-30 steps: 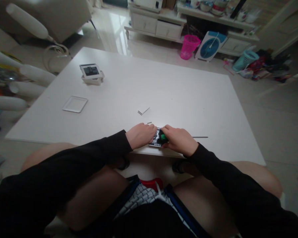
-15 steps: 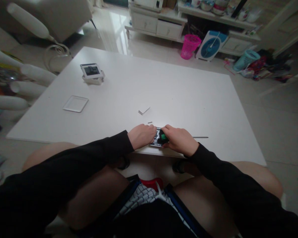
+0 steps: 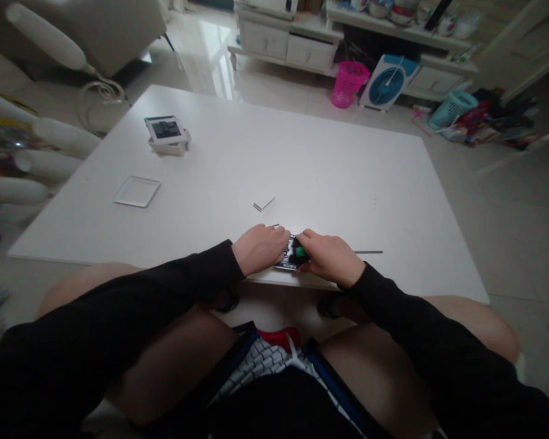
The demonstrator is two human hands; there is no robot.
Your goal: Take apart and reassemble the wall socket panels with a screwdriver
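Near the front edge of the white table [image 3: 229, 158] lies a flat black case [image 3: 289, 259] with white markings or pieces on its face. My left hand [image 3: 261, 249], fingers curled, grips its left side and covers part of it. On the right, my right hand [image 3: 329, 255] is closed around what looks like a screwdriver with a green handle [image 3: 301, 251]; a thin dark shaft [image 3: 368, 252] sticks out beyond that hand. The fingertips and thumb of my right hand also reach the case's edges. Just past my left hand lies a small thin metal piece [image 3: 275, 225], partly covered.
Thin metal pieces [image 3: 264, 203] lie on the table ahead of my hands. A clear shallow lid or tray [image 3: 137, 191] and a white box with a dark picture [image 3: 167, 131] are at the left. Beyond the table stand a pink basket [image 3: 349, 84] and a fan [image 3: 385, 83].
My left hand has shifted slightly up and now partly covers the small metal piece. My right hand has barely moved. The whole view has shifted a little.
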